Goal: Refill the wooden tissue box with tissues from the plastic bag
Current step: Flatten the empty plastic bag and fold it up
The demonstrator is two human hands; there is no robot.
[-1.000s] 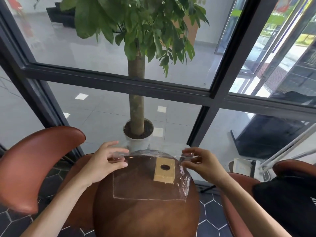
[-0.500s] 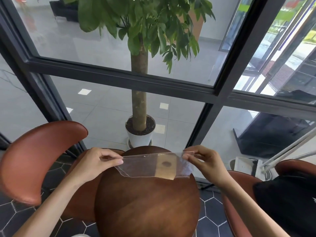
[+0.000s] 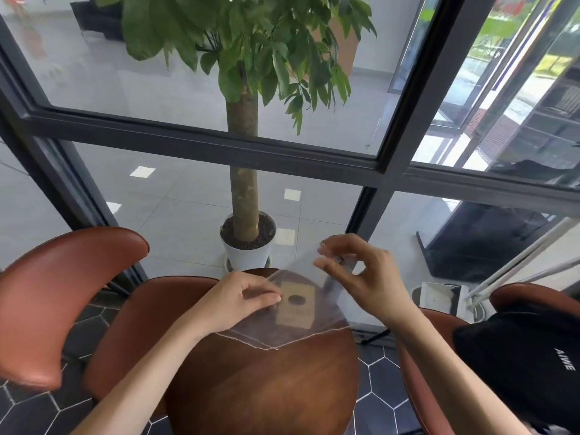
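Round worktop of dark, glossy wood, grain running in streaks, set between curved chairs in smooth rust-brown leather. On its far part, the wooden tissue box: pale, matte, squarish, with a dark oval slot in its top face, seen through a film of plastic. Held over it, tilted, the plastic bag: clear, thin, slightly glossy, flat and creased, its seamed lower edge drawn as a fine white line coming to a shallow point just above the wood; no tissues discernible inside it. Left hand low at the bag's left side, next to the box, fingers curled together with the film pinched in its grip. Right hand higher, at the bag's upper right corner, thumb and forefinger closed on the film's edge, remaining fingers fanned loosely apart. Beyond the worktop, past dark metal window frames, a potted tree: straight, rough brown trunk, broad shiny green leaves, smooth white cylindrical pot on pale polished floor tiles. Underfoot, dark hexagonal tiles with light grout. At lower right, a black fabric item with white lettering, draped over a chair.
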